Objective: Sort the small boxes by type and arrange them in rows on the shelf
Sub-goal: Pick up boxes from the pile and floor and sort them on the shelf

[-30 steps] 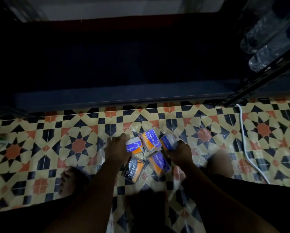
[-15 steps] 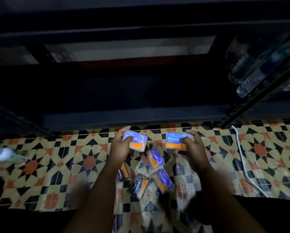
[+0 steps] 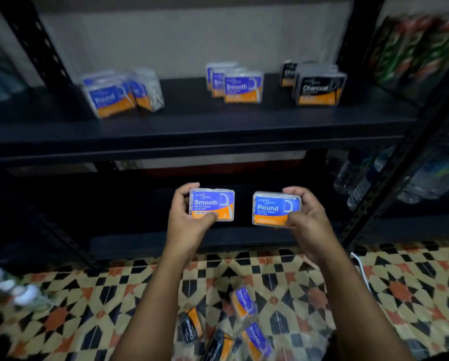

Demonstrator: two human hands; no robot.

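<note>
Boxes fill both my grips: my left hand (image 3: 189,220) pinches the Smooth box (image 3: 212,204) between thumb and fingers, my right hand (image 3: 306,217) pinches the Round box (image 3: 276,209) likewise, both held upright just below the shelf (image 3: 192,131). On the shelf stand a Round row (image 3: 111,96), a Smooth row (image 3: 237,84) and a Charcoal row (image 3: 318,86). Below the shelf, loose boxes (image 3: 241,304) lie on the tiled floor (image 3: 88,295).
</note>
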